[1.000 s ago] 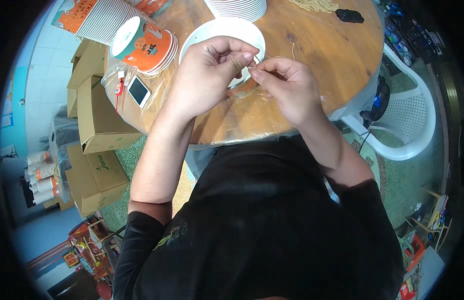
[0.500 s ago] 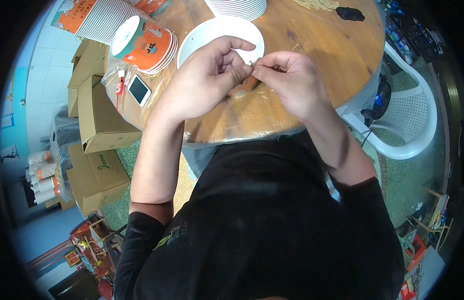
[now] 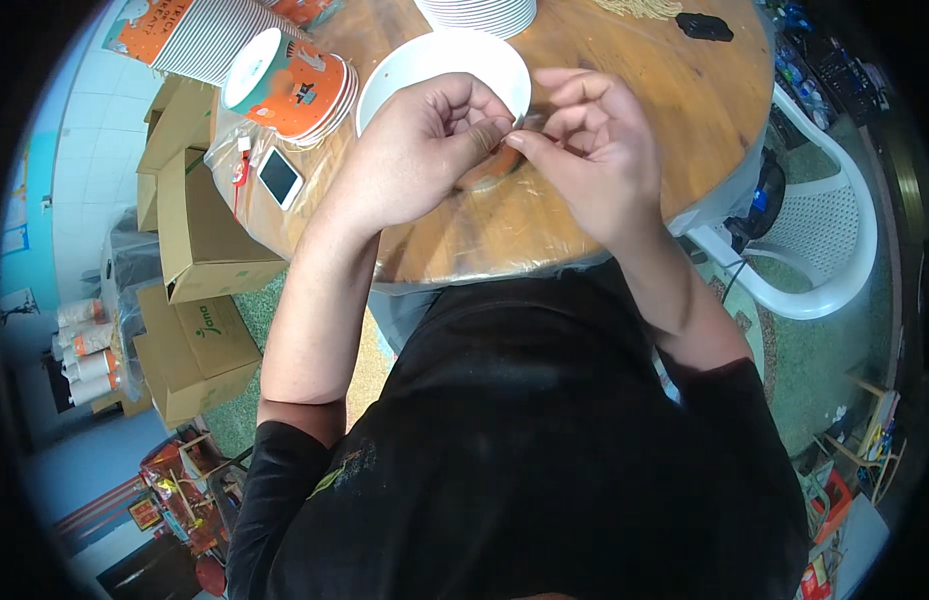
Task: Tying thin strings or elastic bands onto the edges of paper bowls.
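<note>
My left hand (image 3: 415, 150) and my right hand (image 3: 595, 150) meet fingertip to fingertip above the near edge of a round wooden table (image 3: 645, 70) under clear plastic. Both pinch one small thin item between thumb and forefinger; it is too small and too hidden to identify. The other fingers of my right hand are raised and spread. Just beyond the fingertips sits a white bowl (image 3: 385, 80), partly covered by my left hand. An orange object (image 3: 488, 172) lies on the table under my hands, mostly hidden.
Orange paper cups (image 3: 290, 80) lie stacked at the table's left, with a phone (image 3: 281, 177) beside them. White plates (image 3: 480, 12) and a small black item (image 3: 705, 25) sit at the far side. Cardboard boxes (image 3: 205, 230) stand on the floor left, a white plastic chair (image 3: 825, 240) right.
A thin pale strand that stuck up from my right hand's fingers no longer shows. My fingertips have closed tighter together, and my right hand's free fingers have lifted.
</note>
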{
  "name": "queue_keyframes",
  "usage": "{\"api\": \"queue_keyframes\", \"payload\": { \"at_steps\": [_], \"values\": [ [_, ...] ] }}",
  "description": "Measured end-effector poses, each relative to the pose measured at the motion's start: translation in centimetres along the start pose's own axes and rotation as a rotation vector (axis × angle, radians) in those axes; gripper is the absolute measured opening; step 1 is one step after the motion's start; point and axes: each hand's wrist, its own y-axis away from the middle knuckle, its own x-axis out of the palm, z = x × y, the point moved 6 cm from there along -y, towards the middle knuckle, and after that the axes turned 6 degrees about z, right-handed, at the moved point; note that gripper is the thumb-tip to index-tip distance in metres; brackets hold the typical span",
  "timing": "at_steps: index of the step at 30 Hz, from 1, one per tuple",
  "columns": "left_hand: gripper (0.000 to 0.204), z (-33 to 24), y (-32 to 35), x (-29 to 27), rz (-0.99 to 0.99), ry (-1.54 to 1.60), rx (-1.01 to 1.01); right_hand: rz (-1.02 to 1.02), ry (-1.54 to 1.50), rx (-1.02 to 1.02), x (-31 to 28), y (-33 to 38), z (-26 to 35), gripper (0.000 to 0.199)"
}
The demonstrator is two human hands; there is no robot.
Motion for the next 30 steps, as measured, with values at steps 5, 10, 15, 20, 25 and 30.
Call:
{"api": "queue_keyframes", "payload": {
  "at_steps": [5, 10, 15, 20, 25, 30],
  "values": [
    [0.011, 0.0, 0.1, 0.1, 0.011, 0.131, -0.021, 0.160, -0.429, 0.063, 1.5, -0.5, 0.3, 0.029],
    [0.011, 0.3, -0.1, -0.1, 0.009, 0.136, -0.006, 0.114, -0.396, 0.038, 1.4, -0.6, 0.2, 0.020],
    [0.012, 1.0, -0.1, -0.3, 0.028, 0.252, 0.024, 0.114, -0.341, -0.007, 1.4, -0.7, 0.3, 0.017],
    [0.017, 0.7, -0.3, -0.7, 0.044, 0.273, 0.099, 0.087, -0.318, 0.005, 1.3, -0.4, -0.6, 0.012],
    [0.015, 0.4, -0.8, -0.8, -0.028, 0.185, 0.061, 0.177, -0.219, -0.010, 0.9, -0.7, 0.2, 0.011],
    [0.013, 0.2, -0.7, -0.6, -0.092, 0.187, 0.060, 0.215, -0.111, -0.019, 0.8, -1.0, 0.5, 0.012]
  ]
}}
